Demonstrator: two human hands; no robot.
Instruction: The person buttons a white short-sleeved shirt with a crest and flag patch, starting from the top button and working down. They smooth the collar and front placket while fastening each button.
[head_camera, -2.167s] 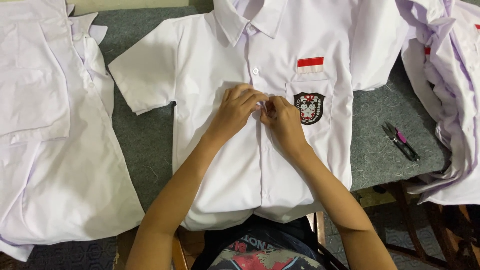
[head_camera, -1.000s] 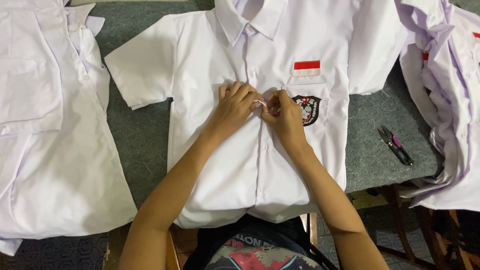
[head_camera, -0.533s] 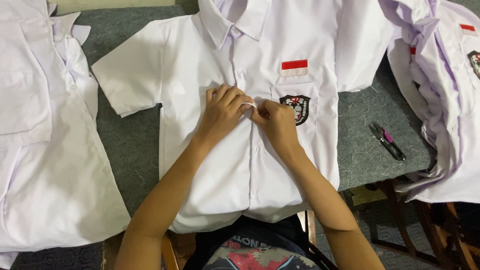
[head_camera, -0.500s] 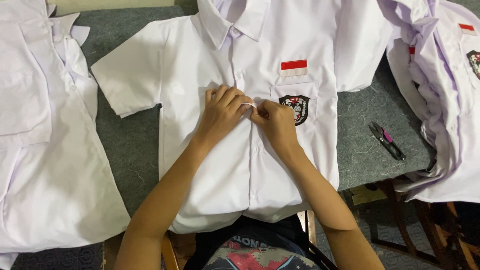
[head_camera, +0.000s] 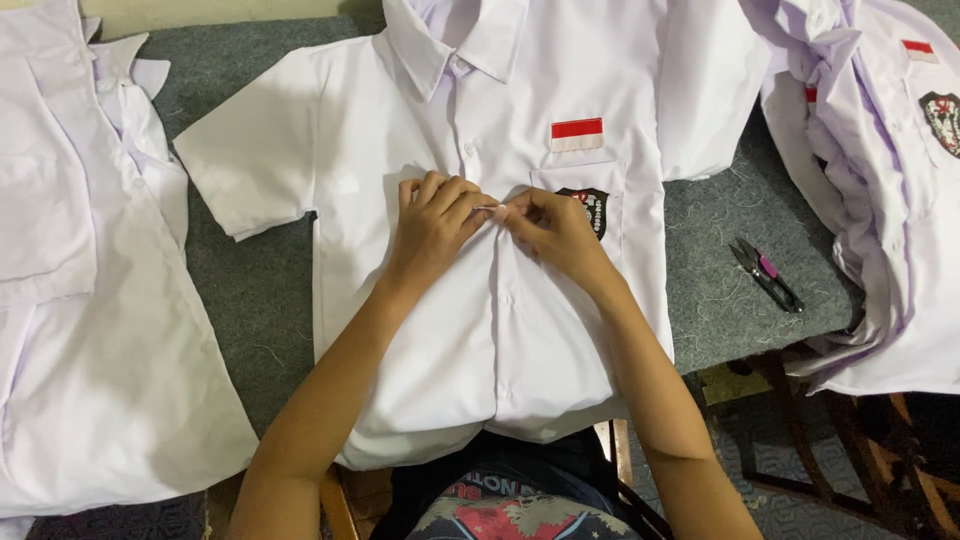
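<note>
The white short-sleeved school shirt (head_camera: 470, 300) lies flat on the grey felt-covered table (head_camera: 250, 290), collar away from the person and hem hanging toward their lap, so its button placket runs straight out from the body. The left hand (head_camera: 432, 222) and right hand (head_camera: 556, 232) meet fingertip to fingertip on that placket at chest height, both pinching the fabric edges (the button itself is hidden), neither nearer. Small thread snips (head_camera: 766, 275) lie well off to the right.

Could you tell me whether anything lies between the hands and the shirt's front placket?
Nothing visible does. The left hand and right hand both rest directly on the shirt, fingertips meeting at its placket. The snips lie apart on the grey table.
</note>
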